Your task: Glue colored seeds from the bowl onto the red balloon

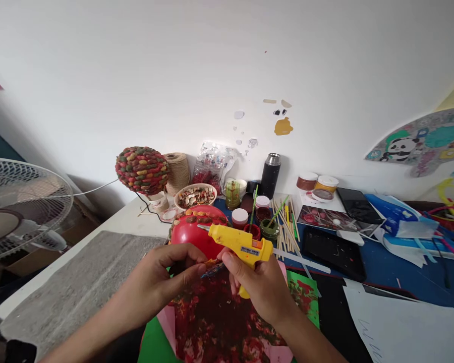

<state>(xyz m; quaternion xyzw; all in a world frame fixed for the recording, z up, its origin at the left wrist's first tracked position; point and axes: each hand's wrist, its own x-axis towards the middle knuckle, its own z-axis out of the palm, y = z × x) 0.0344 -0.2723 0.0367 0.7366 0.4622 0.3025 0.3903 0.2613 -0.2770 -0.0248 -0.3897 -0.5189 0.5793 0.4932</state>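
My right hand [263,290] is wrapped around the grip of a yellow hot glue gun [230,239], its metal nozzle pointing left. My left hand [166,280] has thumb and forefinger pinched together at a small orange piece [211,262], close to the right fingertips. A thin bluish object [212,271] shows just under it; I cannot make out what it is. Behind the hands sits a red balloon [191,234], partly covered with rows of small painted pieces. Beneath the hands lies paint-stained paper [219,322] over green and pink sheets.
A ball covered in coloured pieces [142,170] stands back left, near a twine spool [177,174] and a bowl of pieces [195,195]. Paint jars [269,229], wooden sticks [289,227] and a black flask [271,175] stand behind. A fan [22,212] is at left, a black phone [357,204] at right.
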